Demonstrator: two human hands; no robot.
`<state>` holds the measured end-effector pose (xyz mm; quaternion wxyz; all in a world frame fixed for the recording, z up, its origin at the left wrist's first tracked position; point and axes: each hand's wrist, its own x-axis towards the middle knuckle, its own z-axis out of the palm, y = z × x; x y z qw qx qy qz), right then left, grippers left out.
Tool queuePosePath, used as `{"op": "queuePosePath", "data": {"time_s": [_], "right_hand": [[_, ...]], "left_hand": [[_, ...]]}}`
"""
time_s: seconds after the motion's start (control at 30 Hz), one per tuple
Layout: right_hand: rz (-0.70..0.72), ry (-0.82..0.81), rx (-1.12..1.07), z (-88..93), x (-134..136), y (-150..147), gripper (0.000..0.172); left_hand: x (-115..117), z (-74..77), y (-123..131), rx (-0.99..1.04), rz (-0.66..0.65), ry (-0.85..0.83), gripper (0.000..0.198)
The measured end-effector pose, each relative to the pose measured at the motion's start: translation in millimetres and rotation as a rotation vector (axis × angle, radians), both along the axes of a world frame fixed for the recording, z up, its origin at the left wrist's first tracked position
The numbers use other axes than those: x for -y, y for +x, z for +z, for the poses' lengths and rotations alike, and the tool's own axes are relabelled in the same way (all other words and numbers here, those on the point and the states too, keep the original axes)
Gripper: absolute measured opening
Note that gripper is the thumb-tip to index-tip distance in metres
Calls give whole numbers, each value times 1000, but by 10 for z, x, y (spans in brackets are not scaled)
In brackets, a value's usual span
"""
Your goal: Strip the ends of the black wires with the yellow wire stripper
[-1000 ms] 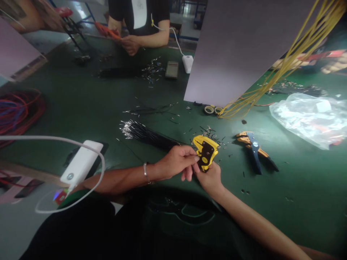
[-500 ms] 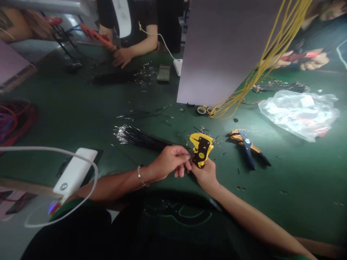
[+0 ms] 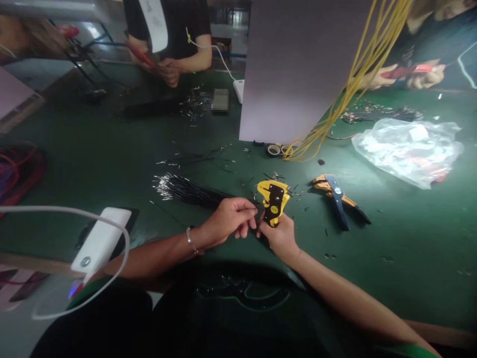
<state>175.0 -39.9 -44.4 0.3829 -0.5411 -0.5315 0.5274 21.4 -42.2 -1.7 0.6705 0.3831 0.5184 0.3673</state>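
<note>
My right hand (image 3: 278, 236) grips the handles of a yellow and black wire stripper (image 3: 274, 196), its jaws pointing up and away from me. My left hand (image 3: 227, 219) is pinched on a thin black wire right beside the stripper's left side. A bundle of black wires with bare silvery ends (image 3: 186, 189) lies on the green table (image 3: 112, 149) just beyond my left hand. Short cut bits of wire are scattered around the stripper.
A second stripper with blue and orange handles (image 3: 337, 196) lies to the right. Farther off are a clear plastic bag (image 3: 408, 149), hanging yellow wires (image 3: 346, 89), a grey board (image 3: 298, 64), tape rolls (image 3: 278, 149). A white power bank (image 3: 99, 243) with cable is at left. Another person (image 3: 169, 40) works opposite.
The view has drifted, so everything sits slightly left and up. My left hand has drawn a little away from the stripper, still pinching the wire. The stripper stays in my right hand.
</note>
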Motion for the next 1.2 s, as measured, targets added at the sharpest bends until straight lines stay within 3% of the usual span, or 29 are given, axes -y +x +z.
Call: {"op": "queuePosePath", "data": {"time_s": [0.23, 0.6, 0.83, 1.0, 1.2], "right_hand": [[-2, -22, -22, -28, -21, 27, 7], [373, -172, -338, 103, -128, 297, 28], [513, -278, -437, 91, -98, 323, 30], [537, -320, -472, 111, -77, 314, 29], [583, -347, -512, 133, -72, 324, 27]], "left_hand": [[-25, 37, -49, -63, 22, 6, 12], [-204, 206, -325, -172, 137, 89, 10], [-205, 204, -360, -210, 83, 91, 9], [-200, 154, -391, -226, 31, 109, 9], [-197, 194, -395, -205, 3, 53, 8]]}}
